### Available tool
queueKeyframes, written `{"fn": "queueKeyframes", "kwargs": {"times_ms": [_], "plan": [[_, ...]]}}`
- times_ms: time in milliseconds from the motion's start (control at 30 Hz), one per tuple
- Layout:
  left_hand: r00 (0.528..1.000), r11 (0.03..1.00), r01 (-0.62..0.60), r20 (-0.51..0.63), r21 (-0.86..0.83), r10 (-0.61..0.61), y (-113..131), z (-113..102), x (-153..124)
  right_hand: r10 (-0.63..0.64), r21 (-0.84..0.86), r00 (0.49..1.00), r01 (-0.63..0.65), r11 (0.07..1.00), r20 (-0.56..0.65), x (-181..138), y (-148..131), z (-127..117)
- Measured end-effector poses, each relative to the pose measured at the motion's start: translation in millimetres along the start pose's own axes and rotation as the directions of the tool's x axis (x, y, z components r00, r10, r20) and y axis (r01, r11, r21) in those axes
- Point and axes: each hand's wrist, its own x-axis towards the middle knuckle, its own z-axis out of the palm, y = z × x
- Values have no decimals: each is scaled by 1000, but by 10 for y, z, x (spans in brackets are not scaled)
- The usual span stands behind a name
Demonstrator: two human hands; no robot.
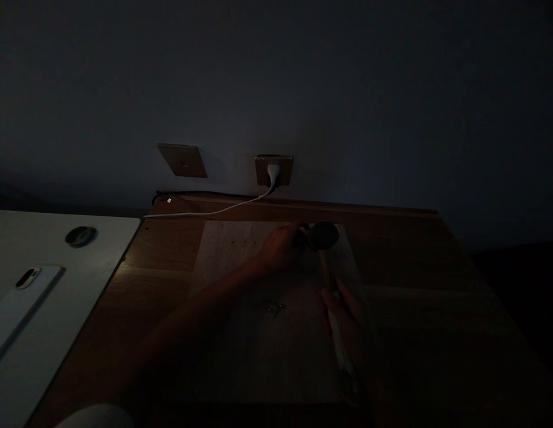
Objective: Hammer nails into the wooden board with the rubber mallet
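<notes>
Right of centre, the right hand (pixel 351 315) clasps a mallet (pixel 324 236); in shadow, I cannot tell the left hand's (pixel 278 246) grip. Lower centre: indistinct metal pieces (pixel 273 307).

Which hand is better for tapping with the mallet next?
Probably the right hand: it grips the mallet by its handle, while the left hand is up near the mallet's other end.

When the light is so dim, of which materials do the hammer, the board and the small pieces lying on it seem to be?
Hammer: dark, dull head, perhaps rubber, as it shows little shine; brownish upper handle, possibly wood.
Board: matte and paler than the table, perhaps wood; dimness leaves this open.
Small pieces: probably metal, because they glint.
</notes>
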Motion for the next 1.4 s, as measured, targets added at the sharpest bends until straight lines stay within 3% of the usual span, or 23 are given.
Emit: {"fn": "queueKeyframes", "kwargs": {"times_ms": [200, 300, 367, 400, 467, 533, 633, 733, 900, 1033, 1167, 1300, 1400], "plan": [[999, 999, -26, 25, 33, 25, -16, -25, 23, 12, 7, 999, -12, 1000, -44, 28, 68, 3], [996, 988, -75, 57, 134, 68, 115, -184, -24, -17, 39, 1000, 17, 999, -11, 20, 20, 32], [977, 949, -170, 169, 265, 128, 286, -345, -153, -11, 51, 999, 13, 999, -32, 13, -17, 46], [950, 913, -243, 272, 326, 156, 384, -424, -251, 8, 65, 998, -4, 998, -62, 12, -31, 51], [839, 794, -433, 514, 428, 180, 568, -539, -494, 49, 101, 992, -38, 994, -114, 16, -49, 59], [789, 695, -508, 598, 508, 140, 686, -570, -746, 45, 129, 994, -32, 991, -100, 24, -60, 67], [802, 631, -513, 587, 582, 110, 701, -489, -1013, -36, 133, 999, 39, 990, -26, 29, -72, 76], [802, 606, -532, 581, 591, 139, 621, -378, -1089, -75, 117, 997, 75, 990, -5, 26, -64, 72], [772, 627, -569, 608, 532, 184, 562, -319, -994, -101, 111, 995, 98, 989, 27, 33, -31, 56], [738, 697, -572, 642, 432, 208, 562, -423, -792, -77, 124, 997, 78, 989, -9, 36, -33, 74], [786, 859, -436, 578, 268, 218, 437, -576, -404, -118, 125, 993, 118, 985, -8, 41, -34, 80], [926, 949, -278, 305, 146, 224, 125, -565, -50, -183, 139, 983, 181, 974, -2, 51, -29, 71], [971, 964, -217, 140, 156, 196, -96, -485, 32, -185, 141, 983, 183, 973, 1, 54, -36, 73]]}}
